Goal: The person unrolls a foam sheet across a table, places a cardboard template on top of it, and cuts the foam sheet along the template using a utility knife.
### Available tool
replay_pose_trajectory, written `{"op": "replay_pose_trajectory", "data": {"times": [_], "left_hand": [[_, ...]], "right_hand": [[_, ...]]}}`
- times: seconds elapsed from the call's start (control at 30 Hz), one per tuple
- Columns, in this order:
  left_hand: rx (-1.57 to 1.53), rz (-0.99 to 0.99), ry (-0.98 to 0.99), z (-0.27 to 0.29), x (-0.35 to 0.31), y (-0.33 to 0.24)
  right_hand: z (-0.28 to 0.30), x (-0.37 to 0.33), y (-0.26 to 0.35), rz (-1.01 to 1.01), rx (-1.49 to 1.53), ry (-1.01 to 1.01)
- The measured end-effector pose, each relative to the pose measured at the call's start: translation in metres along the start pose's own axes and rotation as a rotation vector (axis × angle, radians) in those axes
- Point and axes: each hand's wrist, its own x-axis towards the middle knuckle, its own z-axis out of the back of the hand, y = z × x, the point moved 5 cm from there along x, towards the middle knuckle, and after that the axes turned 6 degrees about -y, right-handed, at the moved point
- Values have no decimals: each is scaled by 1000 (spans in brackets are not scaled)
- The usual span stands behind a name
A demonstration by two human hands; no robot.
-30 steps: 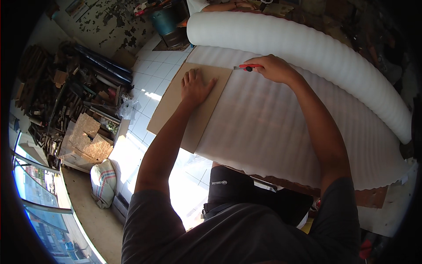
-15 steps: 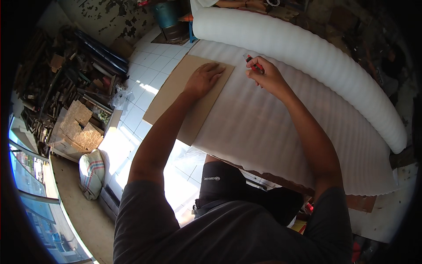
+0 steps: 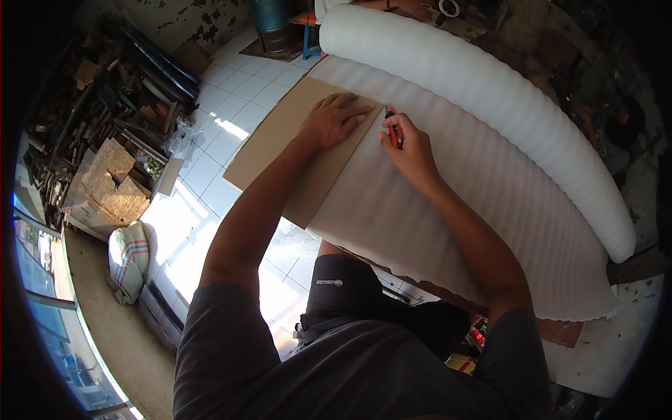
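My left hand [image 3: 331, 120] lies flat, fingers spread, on a brown cardboard sheet [image 3: 280, 143] that rests over the edge of a white foam sheet [image 3: 455, 210]. My right hand [image 3: 408, 143] grips a red utility knife [image 3: 393, 129], its tip at the cardboard's right edge where it meets the foam. The foam sheet unrolls from a thick white foam roll [image 3: 476, 91] lying across the far side.
White floor tiles [image 3: 224, 126] lie to the left. A heap of scrap wood and boards [image 3: 105, 140] fills the far left, with a striped sack [image 3: 129, 259] near it. A blue drum [image 3: 269, 14] and a small stool stand beyond the cardboard.
My right hand with the knife has drawn back toward me along the cardboard's edge. The left hand stays pressed on the cardboard. My head has shifted, so the view has moved.
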Motion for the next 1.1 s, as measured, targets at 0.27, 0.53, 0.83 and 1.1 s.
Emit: {"op": "replay_pose_trajectory", "data": {"times": [0.27, 0.53, 0.83, 1.1], "left_hand": [[10, 5, -1, 0, -1, 1], [-2, 2, -8, 0, -2, 3], [0, -1, -12, -3, -1, 3], [16, -16, 4, -2, -1, 5]], "right_hand": [[-9, -1, 4, 32, -27, -40], [-18, 9, 18, 43, -107, -21], [-29, 29, 31, 167, -431, 2], [-39, 16, 35, 333, -454, -41]]}}
